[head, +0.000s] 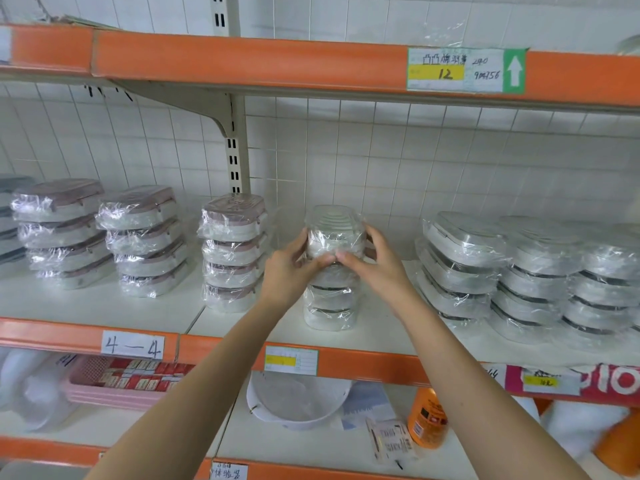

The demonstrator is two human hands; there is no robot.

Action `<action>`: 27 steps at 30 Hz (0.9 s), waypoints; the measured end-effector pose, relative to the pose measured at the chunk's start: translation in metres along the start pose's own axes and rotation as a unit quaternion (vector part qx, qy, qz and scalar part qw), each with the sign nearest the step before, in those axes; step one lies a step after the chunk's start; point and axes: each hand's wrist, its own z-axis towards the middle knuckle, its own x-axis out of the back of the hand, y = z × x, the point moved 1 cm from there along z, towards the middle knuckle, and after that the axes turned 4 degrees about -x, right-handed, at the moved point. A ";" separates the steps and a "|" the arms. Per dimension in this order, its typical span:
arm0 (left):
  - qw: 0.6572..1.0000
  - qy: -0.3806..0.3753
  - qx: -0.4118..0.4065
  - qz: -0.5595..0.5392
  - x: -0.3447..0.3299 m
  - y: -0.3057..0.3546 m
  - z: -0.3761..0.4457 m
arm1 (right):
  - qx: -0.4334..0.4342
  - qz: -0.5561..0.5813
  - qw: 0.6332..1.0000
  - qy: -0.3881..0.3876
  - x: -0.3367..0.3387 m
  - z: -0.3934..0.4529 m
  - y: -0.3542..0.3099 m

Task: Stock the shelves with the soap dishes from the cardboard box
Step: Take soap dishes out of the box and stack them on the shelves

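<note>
A: Both hands are working dead centre! The left hand (294,261) and right hand (372,261) are clasping a wrapped soap dish (335,233), fingers curled round its sides, on top of the middle stack (330,303).

B: A placing step, I'd say. Next, squaring it up and letting go gently. Pink-lidded stacks (233,251) are waiting at nine o'clock, grey ones (460,268) at three. No cardboard box showing.

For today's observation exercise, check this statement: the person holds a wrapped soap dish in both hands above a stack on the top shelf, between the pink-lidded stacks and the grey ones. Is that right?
Not quite. The left hand and right hand hold the soap dish above the stack on the middle shelf, not the top one, as the head view shows. The rest stands.
</note>
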 end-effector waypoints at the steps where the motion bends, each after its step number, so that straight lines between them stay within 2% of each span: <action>1: 1.000 0.003 0.001 -0.002 0.000 -0.002 -0.001 | -0.002 0.000 1.000 -0.004 0.001 -0.001 0.001; 4: 0.996 -0.001 0.045 -0.072 0.001 -0.003 -0.004 | -0.010 -0.011 1.000 -0.004 0.003 -0.005 0.002; 7: 0.965 -0.005 0.196 -0.172 0.003 -0.002 -0.003 | -0.019 -0.039 0.999 0.032 0.005 -0.012 0.004; 9: 0.948 -0.037 0.252 -0.193 0.001 -0.002 -0.002 | -0.034 -0.085 0.995 0.031 0.009 -0.021 0.009; 13: 0.950 -0.070 0.250 -0.172 -0.023 0.002 0.000 | -0.067 -0.123 0.990 -0.023 0.021 -0.042 0.026; 18: 0.953 -0.081 0.201 -0.211 -0.079 0.015 0.000 | -0.108 -0.172 0.977 0.064 0.060 -0.059 0.035; 22: 0.949 -0.076 0.205 -0.228 -0.112 0.016 0.002 | -0.126 -0.199 0.962 0.139 0.094 -0.076 0.048; 24: 0.945 -0.072 0.203 -0.245 -0.120 0.009 0.004 | -0.139 -0.213 0.955 0.152 0.106 -0.078 0.058; 27: 0.943 -0.069 0.206 -0.254 -0.123 0.005 0.006 | -0.141 -0.228 0.954 0.130 0.112 -0.078 0.069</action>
